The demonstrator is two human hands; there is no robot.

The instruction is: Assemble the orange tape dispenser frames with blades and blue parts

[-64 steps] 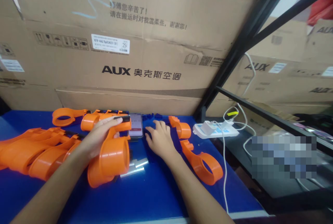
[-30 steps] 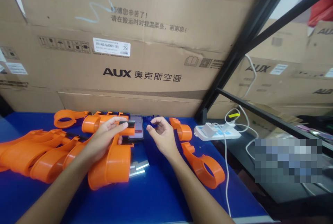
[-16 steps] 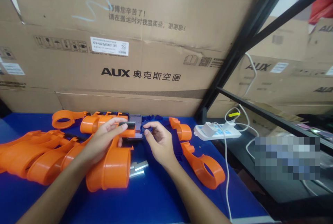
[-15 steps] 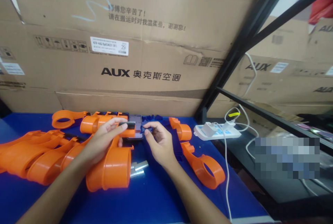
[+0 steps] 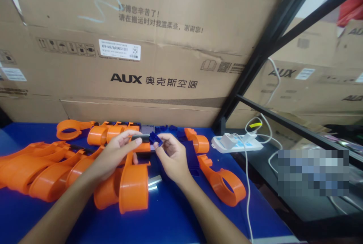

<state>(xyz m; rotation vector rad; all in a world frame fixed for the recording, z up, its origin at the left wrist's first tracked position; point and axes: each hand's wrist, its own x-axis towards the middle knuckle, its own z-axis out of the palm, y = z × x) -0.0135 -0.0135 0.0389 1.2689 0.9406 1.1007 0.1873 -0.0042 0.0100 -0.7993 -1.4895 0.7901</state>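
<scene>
My left hand is closed around the upper end of an orange plastic part with a wide ring hanging below. A black strip lies along that upper end, under my left thumb. Between thumb and fingers, my right hand pinches a small dark blue plastic piece at the strip's right end; whether the two touch I cannot tell. Behind the hands lies a phone-like device, partly covered. Small silvery strips rest on the table beside the ring.
More orange ringed parts crowd the blue table at left. Another orange part lies at right, near a white power strip with cables. Small blue pieces sit at the back, before a large carton.
My left hand has shifted slightly right with the orange part, whose ring now hangs further right. The blue piece in my right hand has risen and turned, closer to the black strip's end.
</scene>
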